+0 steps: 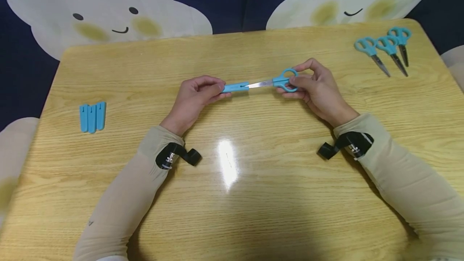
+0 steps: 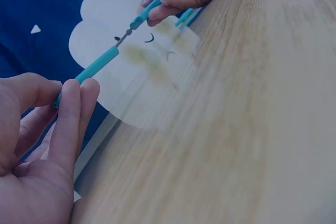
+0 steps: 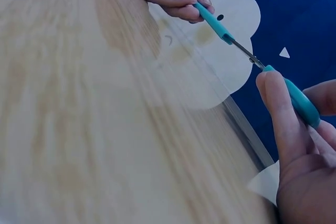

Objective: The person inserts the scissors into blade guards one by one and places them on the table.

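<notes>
Above the table, my left hand [image 1: 197, 96] pinches the far end of a blue blade cover [image 1: 235, 87] between thumb and fingers. My right hand [image 1: 319, 88] holds a pair of scissors [image 1: 280, 80] by the blue handles, blades pointing left. The tips of the blades sit inside the cover's open end, while most of their length shows bare between the two hands. In the left wrist view the cover [image 2: 97, 65] and scissors [image 2: 144, 15] lie nearly in one line. The right wrist view shows thumb and fingers about the handle [image 3: 296, 98].
Three more blue covers [image 1: 92, 117] lie side by side at the left of the wooden table [image 1: 232, 212]. Three other scissors [image 1: 388, 47] with blue handles lie at the back right. A dark cloth with clouds [image 1: 239, 3] hangs behind the table's far edge.
</notes>
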Available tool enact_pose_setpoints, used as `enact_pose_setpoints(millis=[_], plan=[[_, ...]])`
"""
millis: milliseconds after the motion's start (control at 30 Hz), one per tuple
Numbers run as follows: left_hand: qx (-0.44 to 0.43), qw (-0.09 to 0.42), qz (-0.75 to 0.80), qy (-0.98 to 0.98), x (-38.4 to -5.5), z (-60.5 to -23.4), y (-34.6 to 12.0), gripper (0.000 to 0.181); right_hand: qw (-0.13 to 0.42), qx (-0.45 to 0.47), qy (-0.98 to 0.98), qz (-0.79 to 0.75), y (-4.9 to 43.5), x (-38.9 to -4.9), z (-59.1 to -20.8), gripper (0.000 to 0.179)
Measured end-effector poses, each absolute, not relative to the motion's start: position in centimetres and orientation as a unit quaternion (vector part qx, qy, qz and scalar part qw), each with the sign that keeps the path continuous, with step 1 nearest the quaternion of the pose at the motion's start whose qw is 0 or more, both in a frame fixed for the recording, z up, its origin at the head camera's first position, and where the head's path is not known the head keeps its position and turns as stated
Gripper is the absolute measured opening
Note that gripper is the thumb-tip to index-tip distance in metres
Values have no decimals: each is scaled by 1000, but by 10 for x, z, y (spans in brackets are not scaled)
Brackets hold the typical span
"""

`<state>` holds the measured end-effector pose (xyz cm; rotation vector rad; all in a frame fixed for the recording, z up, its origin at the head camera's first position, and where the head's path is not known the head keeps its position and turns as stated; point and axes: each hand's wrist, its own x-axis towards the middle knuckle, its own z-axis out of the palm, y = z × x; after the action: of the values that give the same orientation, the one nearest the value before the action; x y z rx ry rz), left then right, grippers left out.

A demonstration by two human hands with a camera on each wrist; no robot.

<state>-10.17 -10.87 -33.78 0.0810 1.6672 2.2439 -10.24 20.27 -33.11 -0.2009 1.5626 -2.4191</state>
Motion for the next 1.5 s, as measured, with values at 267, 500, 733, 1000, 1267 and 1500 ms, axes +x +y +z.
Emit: enact_pose_setpoints(millis=[267, 500, 733, 1000, 1267, 1500], plan=[[27, 168, 794, 584, -101, -338, -109, 29, 128, -71, 543, -827, 198, -100, -330, 25], [28, 167, 792, 587, -102, -339, -109, 28, 128, -71, 532, -834, 195, -97, -330, 26], [27, 168, 793, 585, -101, -341, -108, 28, 132, -78, 525, -837, 193, -95, -333, 27], [31, 168, 791, 587, -102, -339, -109, 29, 137, -78, 532, -832, 189, -93, -331, 28], [33, 169, 786, 594, -101, -338, -109, 27, 138, -77, 542, -826, 187, -92, -331, 29], [41, 166, 776, 607, -101, -340, -109, 26, 140, -74, 552, -819, 186, -91, -332, 30]])
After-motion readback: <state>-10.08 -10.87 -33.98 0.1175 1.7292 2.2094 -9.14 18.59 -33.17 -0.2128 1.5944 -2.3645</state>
